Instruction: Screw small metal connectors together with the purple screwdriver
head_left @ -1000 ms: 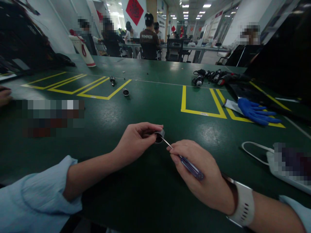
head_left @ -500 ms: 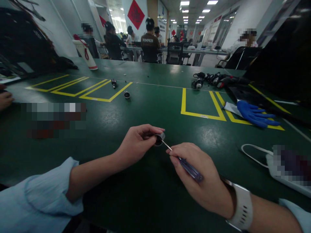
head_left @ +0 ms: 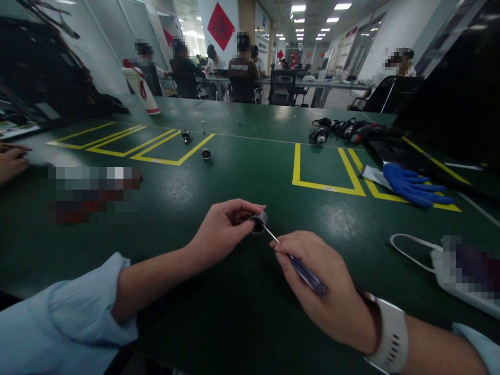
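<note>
Between thumb and fingers, my left hand point(head_left: 228, 229) pinches a small round grey metal cap point(head_left: 259, 224), its hollow side turned toward me and to the right. My right hand point(head_left: 316, 276) grips a screwdriver point(head_left: 308, 275) with a dark purplish handle and a thin metal shaft. The shaft points up and left, and its tip is at the opening of the cap. Whether the tip touches the inside cannot be seen. Both hands are just above the green table point(head_left: 234, 323).
A similar metal cup point(head_left: 206, 154) and a small dark metal part point(head_left: 185, 136) lie near yellow tape outlines. At right are a blue glove point(head_left: 410, 183), tools with cables point(head_left: 336, 130) and a white corded device point(head_left: 461, 281). Another person's hand point(head_left: 11, 162) rests at far left.
The whole view has shifted slightly. My hands, the cap and the screwdriver keep nearly the same pose. The other person's hand at far left shows more.
</note>
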Available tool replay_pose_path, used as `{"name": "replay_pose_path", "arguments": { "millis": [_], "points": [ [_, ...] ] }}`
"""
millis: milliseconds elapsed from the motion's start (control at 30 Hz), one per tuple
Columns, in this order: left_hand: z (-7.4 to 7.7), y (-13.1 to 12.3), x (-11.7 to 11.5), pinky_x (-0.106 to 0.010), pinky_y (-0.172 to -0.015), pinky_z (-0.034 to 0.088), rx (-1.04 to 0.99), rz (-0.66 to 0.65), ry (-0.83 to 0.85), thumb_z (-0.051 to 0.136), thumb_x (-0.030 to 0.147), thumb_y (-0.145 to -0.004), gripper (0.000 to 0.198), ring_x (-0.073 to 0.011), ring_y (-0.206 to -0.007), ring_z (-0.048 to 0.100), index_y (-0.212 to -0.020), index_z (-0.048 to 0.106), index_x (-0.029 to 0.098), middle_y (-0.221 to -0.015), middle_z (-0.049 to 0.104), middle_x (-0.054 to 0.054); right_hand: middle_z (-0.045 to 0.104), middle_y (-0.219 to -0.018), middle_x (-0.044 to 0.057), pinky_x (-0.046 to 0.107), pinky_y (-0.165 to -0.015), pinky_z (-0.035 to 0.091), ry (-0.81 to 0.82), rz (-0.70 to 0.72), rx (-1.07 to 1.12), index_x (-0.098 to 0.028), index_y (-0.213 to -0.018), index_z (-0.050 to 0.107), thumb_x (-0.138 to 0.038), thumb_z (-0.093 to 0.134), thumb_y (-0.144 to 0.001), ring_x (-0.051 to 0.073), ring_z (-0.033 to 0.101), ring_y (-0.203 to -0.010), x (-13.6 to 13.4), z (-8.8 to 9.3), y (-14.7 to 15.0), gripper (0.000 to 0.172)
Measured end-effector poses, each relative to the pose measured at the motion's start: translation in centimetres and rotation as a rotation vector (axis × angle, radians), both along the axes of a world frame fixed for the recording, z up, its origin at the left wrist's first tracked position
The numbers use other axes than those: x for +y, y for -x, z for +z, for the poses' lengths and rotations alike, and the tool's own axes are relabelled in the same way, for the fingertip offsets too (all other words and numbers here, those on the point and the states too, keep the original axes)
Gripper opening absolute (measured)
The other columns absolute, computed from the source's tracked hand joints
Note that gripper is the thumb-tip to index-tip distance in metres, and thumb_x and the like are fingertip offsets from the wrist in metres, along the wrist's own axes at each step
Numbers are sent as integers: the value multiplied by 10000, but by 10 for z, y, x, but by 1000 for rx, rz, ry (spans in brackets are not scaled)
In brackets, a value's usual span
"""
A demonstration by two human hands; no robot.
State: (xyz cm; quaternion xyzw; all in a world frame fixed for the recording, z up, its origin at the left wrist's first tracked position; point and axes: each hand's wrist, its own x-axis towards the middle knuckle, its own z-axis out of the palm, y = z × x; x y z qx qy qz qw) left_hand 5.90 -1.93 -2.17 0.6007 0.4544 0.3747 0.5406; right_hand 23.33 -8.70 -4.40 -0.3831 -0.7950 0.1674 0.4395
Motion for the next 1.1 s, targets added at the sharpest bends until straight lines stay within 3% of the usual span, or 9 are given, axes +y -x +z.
{"name": "replay_pose_path", "arguments": {
  "millis": [200, 367, 533, 733, 900, 1100],
  "points": [
    [-1, -1, 0, -330, -834, 550, 14, -3, -4, 640, 112, -692, 170, -197, -914, 674, -855, 683, 129, -1011, 716, -72, 648, -890, 51, 360, -759, 484, 17, -18, -12, -187, -943, 553, -95, 509, -862, 185, 600, -838, -1, 1, 1, 131],
    [-2, 4, 9, -338, -853, 536, 36, 64, -47, 657, 137, -680, 187, -196, -900, 675, -865, 683, 136, -984, 723, -72, 662, -898, 55, 358, -773, 497, -36, 104, 9, -196, -1005, 542, -95, 502, -858, 184, 613, -851, -2, 1, -1, 183],
    [-8, 27, 52, -332, -860, 520, 26, 297, -229, 717, 198, -641, 257, -193, -902, 667, -889, 676, 147, -983, 713, -65, 677, -910, 71, 354, -754, 502, -34, 222, -103, -187, -1010, 545, -107, 499, -862, 185, 622, -827, -5, 1, 0, 174],
    [-21, 85, 117, -320, -827, 489, 203, 686, -340, 688, 198, -662, 253, -192, -906, 635, -903, 630, 146, -949, 684, -31, 673, -912, 74, 326, -713, 485, 25, 277, -217, -166, -986, 580, -126, 482, -880, 177, 602, -820, -8, 0, 4, 150],
    [-27, 121, 150, -269, -857, 385, 381, 707, -377, 667, 293, -701, 285, -160, -1015, 546, -949, 586, 178, -895, 644, 101, 657, -898, 56, 298, -674, 450, 65, 358, -327, -173, -965, 581, -110, 466, -866, 163, 571, -789, -6, -1, 4, 164],
    [-33, 128, 176, -202, -838, 357, 542, 618, -388, 614, 368, -747, 360, -119, -963, 544, -1027, 558, 149, -874, 616, 124, 647, -903, 44, 286, -678, 430, 83, 366, -368, -181, -968, 574, -113, 468, -870, 153, 548, -785, -5, -2, 4, 160]
  ]
}}
